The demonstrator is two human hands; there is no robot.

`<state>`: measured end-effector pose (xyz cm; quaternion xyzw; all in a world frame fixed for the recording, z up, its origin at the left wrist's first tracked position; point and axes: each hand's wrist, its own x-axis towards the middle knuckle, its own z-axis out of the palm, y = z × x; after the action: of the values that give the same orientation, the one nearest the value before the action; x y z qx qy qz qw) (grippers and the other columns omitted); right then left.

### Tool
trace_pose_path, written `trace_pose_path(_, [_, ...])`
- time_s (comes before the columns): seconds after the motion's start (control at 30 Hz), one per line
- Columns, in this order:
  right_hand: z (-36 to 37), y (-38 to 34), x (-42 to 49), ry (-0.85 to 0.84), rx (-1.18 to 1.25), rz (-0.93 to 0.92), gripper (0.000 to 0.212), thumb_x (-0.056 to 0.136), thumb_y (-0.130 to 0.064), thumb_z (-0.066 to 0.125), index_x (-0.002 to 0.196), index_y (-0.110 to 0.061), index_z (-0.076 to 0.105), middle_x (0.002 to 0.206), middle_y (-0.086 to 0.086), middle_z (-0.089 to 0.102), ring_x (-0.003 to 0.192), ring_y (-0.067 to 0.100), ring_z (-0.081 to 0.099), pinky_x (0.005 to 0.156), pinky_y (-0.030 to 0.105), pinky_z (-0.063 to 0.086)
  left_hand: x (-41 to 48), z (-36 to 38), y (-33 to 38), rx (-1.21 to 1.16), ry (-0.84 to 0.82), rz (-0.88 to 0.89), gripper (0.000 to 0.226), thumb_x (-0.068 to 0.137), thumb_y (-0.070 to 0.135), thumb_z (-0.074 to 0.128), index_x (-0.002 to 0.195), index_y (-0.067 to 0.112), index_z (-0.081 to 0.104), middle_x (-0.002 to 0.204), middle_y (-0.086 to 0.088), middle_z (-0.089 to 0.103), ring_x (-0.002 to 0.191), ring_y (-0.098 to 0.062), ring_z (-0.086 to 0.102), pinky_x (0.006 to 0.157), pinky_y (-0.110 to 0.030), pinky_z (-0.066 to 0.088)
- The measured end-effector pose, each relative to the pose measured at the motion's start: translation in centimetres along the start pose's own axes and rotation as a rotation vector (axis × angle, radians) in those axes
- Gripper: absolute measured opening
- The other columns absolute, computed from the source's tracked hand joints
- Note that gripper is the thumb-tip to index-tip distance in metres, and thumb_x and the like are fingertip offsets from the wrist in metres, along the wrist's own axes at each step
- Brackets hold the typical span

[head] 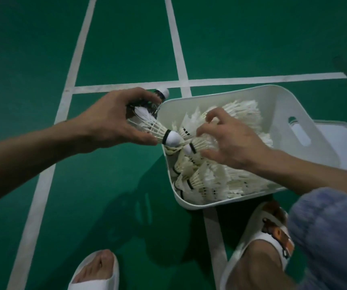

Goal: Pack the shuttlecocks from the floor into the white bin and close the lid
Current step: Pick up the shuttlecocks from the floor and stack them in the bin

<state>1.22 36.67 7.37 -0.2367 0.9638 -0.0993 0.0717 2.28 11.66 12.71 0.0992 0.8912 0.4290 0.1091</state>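
white bin open-topped, shuttlecocks heaped inside

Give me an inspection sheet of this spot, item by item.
Surface: green court floor with white lines.
Job's things: white bin open, nearly full of shuttlecocks; lid flat beside it.
Clutter: blurred dark object at far right.
Grippers: left hand grips held shuttlecocks at the bin's rim; right hand curled over the pile, grip unclear.
Cables: nothing seen.
Surroundings: white sandals on the person's feet.
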Motion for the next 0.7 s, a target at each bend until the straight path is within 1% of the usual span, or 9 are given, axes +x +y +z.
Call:
trace_pose_path(0.07, [0.3, -0.3, -0.2, 0.015, -0.044, -0.007, 0.046, 0.081, -0.047, 0.069, 0.122, -0.03, 0.056, 0.138, 0.0, 0.032, 0.096, 0.015, 0.045, 0.078, 0.028, 0.041, 0.2, 0.2, 0.3, 0.001, -0.007, -0.004, 0.072, 0.05, 0.027, 0.086, 0.116, 0.031, 0.059, 0.104, 0.02, 0.06, 0.088, 0.008, 0.062, 0.08, -0.006, 0.048])
trace_pose_path(0.17, [-0.1, -0.6, -0.7, 0.115, -0.061, -0.046, 0.044, 0.08, -0.044, 0.071, 0.118, -0.022, 0.061, 0.134, 0.006, 0.035, 0.092, 0.017, 0.048, 0.07, 0.028, 0.043, 0.5, 0.4, 0.7, 0.022, -0.02, -0.013, 0.076, 0.044, 0.038, 0.08, 0.116, 0.033, 0.059, 0.104, 0.021, 0.061, 0.089, 0.007, 0.063, 0.081, -0.008, 0.05])
trace_pose_path(0.23, [0.0, -1.1, -1.2, 0.07, -0.053, -0.09, 0.046, 0.082, -0.045, 0.069, 0.12, -0.021, 0.059, 0.126, 0.003, 0.04, 0.089, 0.015, 0.048, 0.073, 0.027, 0.046, 0.7, 0.4, 0.5, 0.033, -0.027, -0.028, 0.076, 0.044, 0.038, 0.081, 0.116, 0.036, 0.059, 0.107, 0.02, 0.062, 0.088, 0.003, 0.065, 0.081, -0.013, 0.052])
trace_pose_path(0.3, [0.8, -1.6, -1.2, -0.061, -0.021, -0.105, 0.048, 0.083, -0.047, 0.067, 0.123, -0.021, 0.056, 0.122, 0.0, 0.041, 0.091, 0.014, 0.051, 0.081, 0.026, 0.047, 0.9, 0.4, 0.3, 0.03, -0.028, -0.043, 0.076, 0.043, 0.037, 0.082, 0.115, 0.037, 0.059, 0.107, 0.02, 0.062, 0.088, 0.002, 0.066, 0.082, -0.017, 0.052])
trace_pose_path(0.37, [1.9, -1.7, -0.7, -0.123, -0.006, -0.094, 0.05, 0.083, -0.044, 0.069, 0.124, -0.02, 0.054, 0.119, -0.001, 0.043, 0.091, 0.016, 0.052, 0.078, 0.025, 0.043, 0.9, 0.5, 0.1, 0.037, -0.03, -0.05, 0.076, 0.042, 0.037, 0.082, 0.115, 0.037, 0.059, 0.107, 0.02, 0.062, 0.088, 0.001, 0.066, 0.084, -0.019, 0.052])
trace_pose_path(0.43, [2.9, -1.7, -0.1, -0.124, 0.006, -0.068, 0.048, 0.081, -0.04, 0.072, 0.119, -0.017, 0.054, 0.116, 0.0, 0.046, 0.091, 0.02, 0.054, 0.074, 0.028, 0.042, 0.7, 0.6, 0.0, 0.047, -0.036, -0.057, 0.075, 0.044, 0.036, 0.083, 0.116, 0.036, 0.059, 0.108, 0.018, 0.062, 0.088, 0.0, 0.066, 0.085, -0.02, 0.052])
trace_pose_path(0.53, [3.9, -2.1, 0.8, -0.093, 0.037, -0.044, 0.046, 0.079, -0.038, 0.074, 0.112, -0.015, 0.053, 0.11, 0.005, 0.051, 0.092, 0.026, 0.057, 0.075, 0.034, 0.047, 0.2, 0.6, -0.2, 0.039, -0.048, -0.072, 0.075, 0.045, 0.034, 0.083, 0.116, 0.036, 0.058, 0.107, 0.02, 0.061, 0.086, -0.001, 0.066, 0.082, -0.018, 0.054])
trace_pose_path(0.63, [4.0, -2.6, 1.2, -0.071, 0.057, -0.051, 0.048, 0.078, -0.035, 0.076, 0.113, -0.015, 0.051, 0.111, 0.006, 0.053, 0.092, 0.025, 0.056, 0.075, 0.033, 0.047, -0.1, 0.5, -0.5, 0.032, -0.061, -0.067, 0.07, 0.051, 0.027, 0.085, 0.114, 0.037, 0.057, 0.106, 0.021, 0.061, 0.084, 0.002, 0.065, 0.081, -0.013, 0.052])
trace_pose_path(0.7, [4.1, -2.8, 1.2, -0.06, 0.085, -0.052, 0.051, 0.077, -0.033, 0.078, 0.116, -0.015, 0.05, 0.113, 0.006, 0.052, 0.094, 0.025, 0.055, 0.076, 0.033, 0.046, -0.3, 0.5, -0.5, 0.04, -0.062, -0.07, 0.072, 0.049, 0.031, 0.084, 0.115, 0.037, 0.057, 0.106, 0.021, 0.061, 0.085, 0.003, 0.065, 0.079, -0.013, 0.053])
